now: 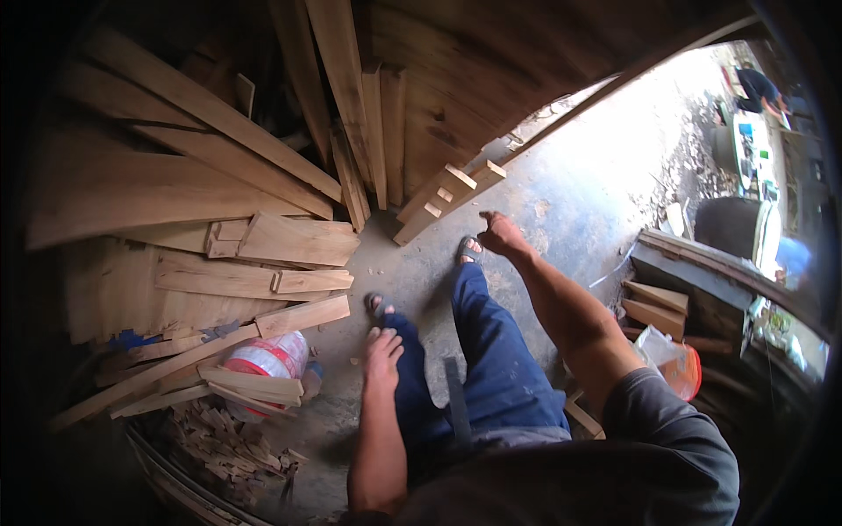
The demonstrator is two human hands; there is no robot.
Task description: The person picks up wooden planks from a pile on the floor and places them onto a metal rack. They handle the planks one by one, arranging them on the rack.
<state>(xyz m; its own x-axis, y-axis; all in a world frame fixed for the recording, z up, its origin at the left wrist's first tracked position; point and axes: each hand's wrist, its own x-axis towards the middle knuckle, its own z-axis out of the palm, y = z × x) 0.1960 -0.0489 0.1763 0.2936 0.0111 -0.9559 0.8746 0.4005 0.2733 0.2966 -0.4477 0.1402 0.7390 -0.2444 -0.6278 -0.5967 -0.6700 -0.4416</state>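
Pointing one finger of the right hand (501, 233), with grip empty and partly open, near apparently two boards (452, 206) at its 10 o'clock, and curling the left hand (383, 354) loosely, half open, equally empty.

- Open floor (561, 202) ahead and right of right hand (500, 232); room to pass.
- Notched timbers (449, 203) in the way, ahead-left of it.
- Left hand (381, 352): stacked boards (298, 240) and red-white bucket (276, 351) crowd its left.
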